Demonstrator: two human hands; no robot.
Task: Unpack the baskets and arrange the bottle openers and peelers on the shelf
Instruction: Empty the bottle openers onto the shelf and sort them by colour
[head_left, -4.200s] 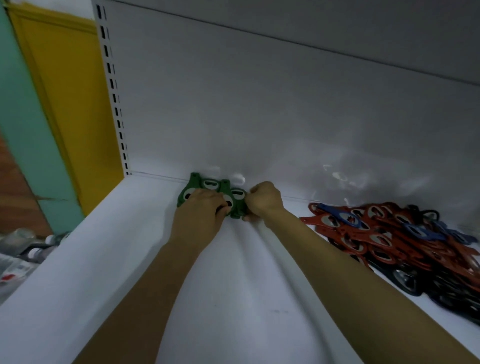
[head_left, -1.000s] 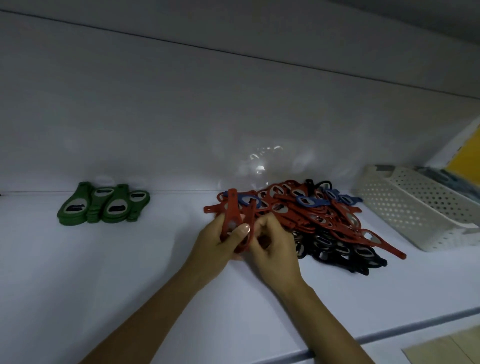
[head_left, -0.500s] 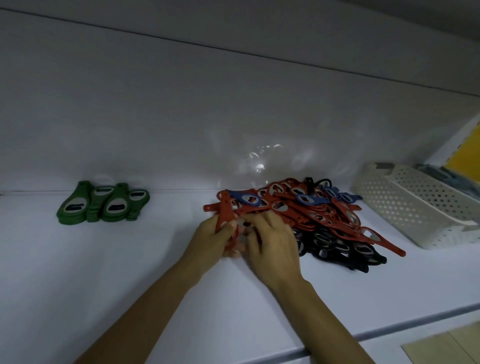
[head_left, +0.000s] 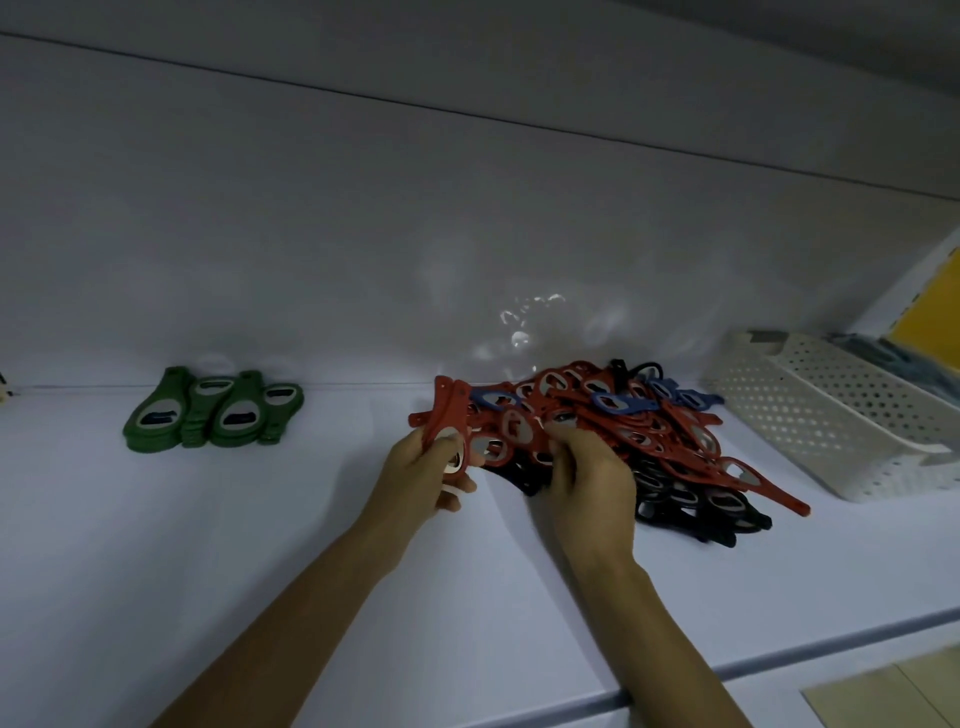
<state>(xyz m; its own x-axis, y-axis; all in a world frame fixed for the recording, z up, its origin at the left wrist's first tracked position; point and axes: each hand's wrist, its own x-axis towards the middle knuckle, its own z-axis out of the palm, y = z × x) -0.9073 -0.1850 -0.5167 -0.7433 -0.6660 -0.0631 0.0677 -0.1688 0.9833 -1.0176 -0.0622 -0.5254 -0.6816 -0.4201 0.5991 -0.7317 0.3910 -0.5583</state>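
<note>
Your left hand (head_left: 423, 475) grips a small stack of red bottle openers (head_left: 448, 421). The thumb lies across their metal ends, the fingers curl behind, and the handles point up and away from you. You hold the stack just at the left edge of the pile (head_left: 639, 431), a loose heap of red, blue and black bottle openers. The heap lies about the middle of the shelf (head_left: 260, 561), reaching from the back edge toward the front. Red ones lie on top with a few blue among them. The black ones sit mostly underneath, on the side nearer the front edge.

Your right hand (head_left: 589, 483) is at the near left side of that heap. Its fingers curl down into the heap and touch red openers, but it is unclear whether it actually holds one.

Toward the left end of the shelf, at the back edge and well apart from the heap, the green bottle openers (head_left: 208, 415) lie flat. They are in neat overlapping stacks set side by side.

At the right end stands a white perforated basket (head_left: 810, 431), near the heap. Only its walls show, and what is in it cannot be made out. Behind it, toward the back right corner, something dark blue-grey is too blurred to name. A yellow panel (head_left: 930, 301) stands past the shelf's end.
</note>
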